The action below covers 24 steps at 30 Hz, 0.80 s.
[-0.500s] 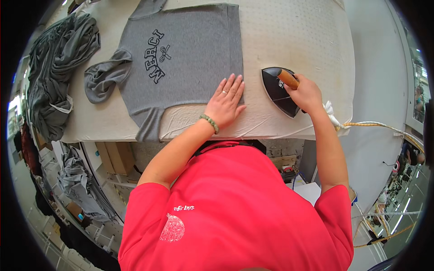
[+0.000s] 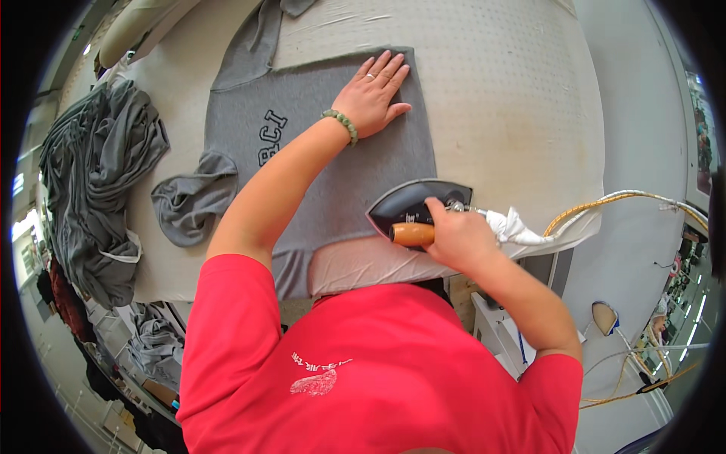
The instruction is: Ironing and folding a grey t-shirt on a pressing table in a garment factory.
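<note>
A grey hooded or long-sleeved sweatshirt (image 2: 333, 189) lies spread on the padded ironing table (image 2: 514, 106), with dark lettering across its chest, partly covered by my left forearm. My left hand (image 2: 372, 94) rests flat on the far part of the shirt near the hem, fingers stretched out. In my right hand (image 2: 461, 236) is the wooden handle of a black steam iron (image 2: 408, 200). The iron sits on the near corner of the hem, its pointed tip toward the left. One sleeve (image 2: 195, 198) lies bunched at the left.
A heap of grey garments (image 2: 98, 181) lies at the table's left edge. From the iron, a white-wrapped hose and yellow cord (image 2: 582, 216) run off to the right. More grey clothing (image 2: 155, 340) hangs below the table at the left.
The iron has come left from the bare table cover onto the shirt and turned. My left hand has slid to the far side of the hem. The view has shifted.
</note>
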Available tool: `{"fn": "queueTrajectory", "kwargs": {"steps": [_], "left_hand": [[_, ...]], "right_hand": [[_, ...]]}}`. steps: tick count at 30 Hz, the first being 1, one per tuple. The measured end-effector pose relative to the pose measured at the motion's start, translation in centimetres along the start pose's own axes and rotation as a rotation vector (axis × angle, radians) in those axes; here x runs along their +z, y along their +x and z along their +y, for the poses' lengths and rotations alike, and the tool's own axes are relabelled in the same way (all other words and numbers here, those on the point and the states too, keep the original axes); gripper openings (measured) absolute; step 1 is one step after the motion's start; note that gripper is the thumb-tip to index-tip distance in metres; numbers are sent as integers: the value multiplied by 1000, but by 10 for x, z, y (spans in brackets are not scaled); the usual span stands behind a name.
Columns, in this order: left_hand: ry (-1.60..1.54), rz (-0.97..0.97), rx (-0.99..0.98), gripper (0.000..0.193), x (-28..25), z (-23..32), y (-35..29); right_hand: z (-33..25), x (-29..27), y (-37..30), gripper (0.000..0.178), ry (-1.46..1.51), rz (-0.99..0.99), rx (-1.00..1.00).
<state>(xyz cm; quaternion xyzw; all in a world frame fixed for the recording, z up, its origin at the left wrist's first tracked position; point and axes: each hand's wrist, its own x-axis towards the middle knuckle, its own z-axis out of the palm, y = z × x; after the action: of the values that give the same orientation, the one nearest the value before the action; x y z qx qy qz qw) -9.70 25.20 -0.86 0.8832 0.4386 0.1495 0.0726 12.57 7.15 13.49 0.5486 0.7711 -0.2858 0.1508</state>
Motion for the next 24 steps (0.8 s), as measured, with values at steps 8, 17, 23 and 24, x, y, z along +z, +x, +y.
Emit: {"fn": "queueTrajectory", "kwargs": {"steps": [8, 17, 23, 24], "left_hand": [[-150, 46, 51, 67, 2, -27, 15], [-779, 92, -119, 36, -9, -73, 36], [-315, 15, -302, 21, -84, -137, 10], [-308, 13, -312, 21, -99, -155, 0]], "right_hand": [[10, -11, 49, 54, 0, 212, -77], [23, -77, 161, 38, -101, 358, -49], [51, -133, 242, 26, -119, 402, -27], [57, -142, 252, 25, -98, 375, -32]]}}
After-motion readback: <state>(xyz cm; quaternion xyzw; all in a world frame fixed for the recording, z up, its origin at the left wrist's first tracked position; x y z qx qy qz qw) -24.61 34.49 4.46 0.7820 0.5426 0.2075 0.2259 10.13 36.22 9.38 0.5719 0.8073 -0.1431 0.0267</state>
